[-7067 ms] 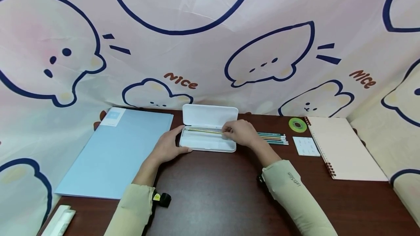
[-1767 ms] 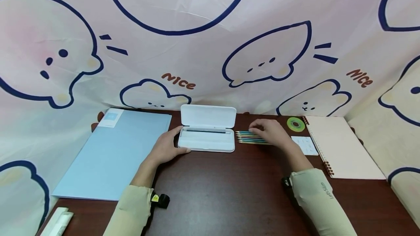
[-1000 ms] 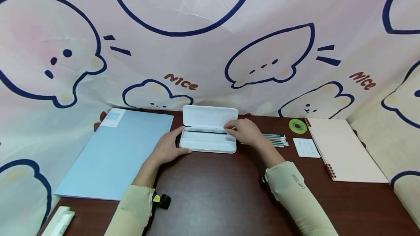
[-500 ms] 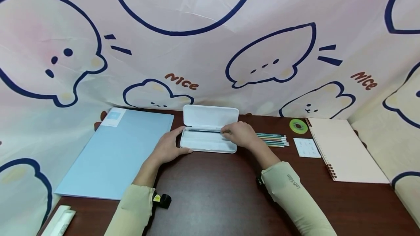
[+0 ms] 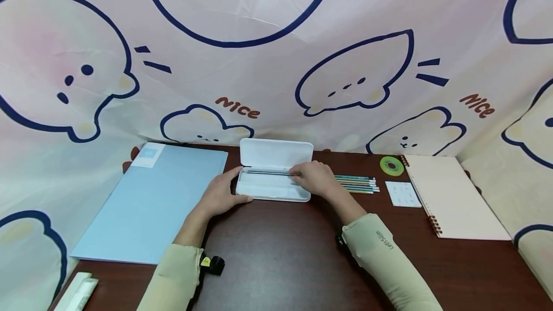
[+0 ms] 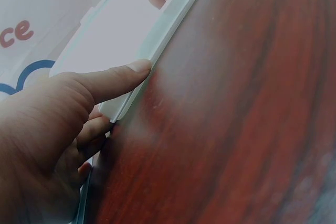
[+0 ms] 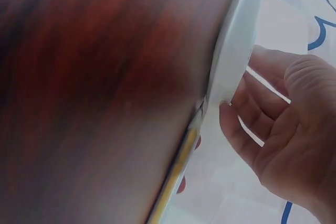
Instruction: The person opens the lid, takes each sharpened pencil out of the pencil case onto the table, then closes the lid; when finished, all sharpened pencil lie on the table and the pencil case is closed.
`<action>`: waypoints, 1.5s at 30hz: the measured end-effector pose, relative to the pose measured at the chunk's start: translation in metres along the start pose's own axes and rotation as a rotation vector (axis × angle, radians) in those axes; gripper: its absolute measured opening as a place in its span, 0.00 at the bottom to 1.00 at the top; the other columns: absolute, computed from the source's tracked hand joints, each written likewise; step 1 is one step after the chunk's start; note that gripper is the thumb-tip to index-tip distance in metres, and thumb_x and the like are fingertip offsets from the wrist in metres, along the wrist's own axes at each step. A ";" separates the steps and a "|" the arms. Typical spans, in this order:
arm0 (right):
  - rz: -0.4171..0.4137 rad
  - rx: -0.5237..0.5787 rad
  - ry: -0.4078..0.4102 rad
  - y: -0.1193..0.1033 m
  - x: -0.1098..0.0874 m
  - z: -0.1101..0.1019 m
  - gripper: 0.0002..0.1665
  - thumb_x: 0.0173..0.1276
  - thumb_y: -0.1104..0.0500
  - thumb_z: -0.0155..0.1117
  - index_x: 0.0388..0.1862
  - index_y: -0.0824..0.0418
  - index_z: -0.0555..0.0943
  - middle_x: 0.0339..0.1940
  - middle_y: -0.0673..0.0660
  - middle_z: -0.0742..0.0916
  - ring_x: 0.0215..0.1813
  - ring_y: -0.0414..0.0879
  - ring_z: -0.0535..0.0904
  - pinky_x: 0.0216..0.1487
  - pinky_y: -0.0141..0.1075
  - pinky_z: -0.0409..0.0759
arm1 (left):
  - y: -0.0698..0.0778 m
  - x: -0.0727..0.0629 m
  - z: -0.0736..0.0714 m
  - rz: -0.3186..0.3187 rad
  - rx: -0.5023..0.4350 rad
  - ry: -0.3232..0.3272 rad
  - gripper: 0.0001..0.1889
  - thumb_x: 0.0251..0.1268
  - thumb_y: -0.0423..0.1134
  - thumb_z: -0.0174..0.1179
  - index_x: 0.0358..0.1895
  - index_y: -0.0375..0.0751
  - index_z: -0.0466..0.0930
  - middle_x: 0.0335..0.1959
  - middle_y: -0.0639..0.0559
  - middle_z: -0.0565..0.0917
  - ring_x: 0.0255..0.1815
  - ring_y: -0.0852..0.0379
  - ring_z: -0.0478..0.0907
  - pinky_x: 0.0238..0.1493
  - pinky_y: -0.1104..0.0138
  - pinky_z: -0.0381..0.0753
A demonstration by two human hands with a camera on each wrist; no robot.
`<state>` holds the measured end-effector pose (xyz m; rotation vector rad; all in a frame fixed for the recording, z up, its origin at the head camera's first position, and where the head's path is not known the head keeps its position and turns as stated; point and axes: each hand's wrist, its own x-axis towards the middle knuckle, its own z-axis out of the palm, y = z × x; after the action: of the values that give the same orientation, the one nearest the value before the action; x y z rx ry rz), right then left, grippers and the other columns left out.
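A white pencil case [image 5: 273,193] lies with its lid raised at the back of the dark table. My left hand [image 5: 218,195] grips its left end; in the left wrist view the thumb [image 6: 118,81] lies along the front edge, other fingers round the end. Inside the case, along its back, runs a dark pencil [image 5: 265,173]. My right hand [image 5: 316,177] reaches over the case's right side and pinches this pencil near its right end, the fingertips partly hidden. Right of the case lies a row of several pencils [image 5: 358,184], partly behind the right hand.
A blue folder [image 5: 151,205] lies at left, a white wrapped packet [image 5: 78,292] at front left. At right are a green round tape roll [image 5: 391,165], a white card [image 5: 402,193] and a spiral notebook [image 5: 458,198]. A printed cloth [image 5: 276,76] hangs behind the table.
My right hand moved left from the row of pencils to the case and took hold of the dark pencil. Earlier it held a yellow pencil there. The left hand kept its grip on the case.
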<state>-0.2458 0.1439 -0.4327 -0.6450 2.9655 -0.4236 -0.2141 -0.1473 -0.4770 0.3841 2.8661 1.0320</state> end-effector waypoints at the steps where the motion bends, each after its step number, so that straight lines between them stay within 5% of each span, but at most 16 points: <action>1: 0.002 -0.007 0.001 0.000 0.000 0.000 0.15 0.73 0.51 0.65 0.55 0.47 0.89 0.51 0.49 0.91 0.46 0.44 0.86 0.37 0.37 0.80 | 0.000 0.000 0.000 0.000 0.000 -0.001 0.51 0.53 0.51 0.77 0.79 0.43 0.61 0.74 0.41 0.71 0.73 0.38 0.69 0.71 0.42 0.69; 8: 0.030 -0.022 0.037 -0.002 -0.002 -0.002 0.14 0.73 0.52 0.65 0.53 0.47 0.89 0.48 0.49 0.92 0.38 0.43 0.84 0.27 0.32 0.72 | -0.002 0.001 0.001 0.014 0.000 0.005 0.50 0.53 0.52 0.77 0.78 0.44 0.61 0.74 0.42 0.72 0.73 0.39 0.69 0.71 0.43 0.69; 18: -0.005 -0.106 -0.037 -0.005 0.002 0.000 0.12 0.71 0.53 0.67 0.51 0.48 0.90 0.49 0.48 0.91 0.47 0.45 0.85 0.39 0.39 0.81 | -0.002 0.001 0.000 0.011 0.003 0.007 0.50 0.53 0.51 0.77 0.78 0.43 0.62 0.74 0.41 0.72 0.73 0.38 0.69 0.71 0.43 0.69; 26: -0.023 -0.192 -0.051 -0.005 0.006 -0.001 0.06 0.71 0.55 0.66 0.40 0.47 0.89 0.42 0.46 0.90 0.36 0.43 0.81 0.33 0.39 0.78 | 0.001 0.001 -0.001 0.017 0.000 0.006 0.50 0.53 0.51 0.77 0.78 0.44 0.62 0.74 0.42 0.72 0.73 0.39 0.70 0.71 0.43 0.70; 37: 0.016 -0.088 0.038 0.008 -0.007 -0.016 0.04 0.70 0.52 0.68 0.41 0.48 0.88 0.41 0.47 0.90 0.40 0.43 0.81 0.35 0.40 0.80 | -0.001 0.001 -0.002 0.013 0.007 -0.003 0.50 0.53 0.52 0.77 0.78 0.43 0.61 0.74 0.42 0.71 0.73 0.38 0.69 0.71 0.43 0.69; 45: 0.059 0.043 0.103 0.042 -0.032 -0.033 0.06 0.71 0.53 0.68 0.44 0.48 0.89 0.44 0.48 0.91 0.42 0.45 0.82 0.48 0.48 0.82 | 0.000 -0.001 -0.001 0.010 -0.003 0.002 0.50 0.53 0.51 0.77 0.78 0.42 0.62 0.74 0.41 0.72 0.73 0.38 0.69 0.71 0.43 0.69</action>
<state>-0.2380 0.2020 -0.4121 -0.5454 3.0535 -0.5295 -0.2138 -0.1486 -0.4761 0.3980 2.8666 1.0385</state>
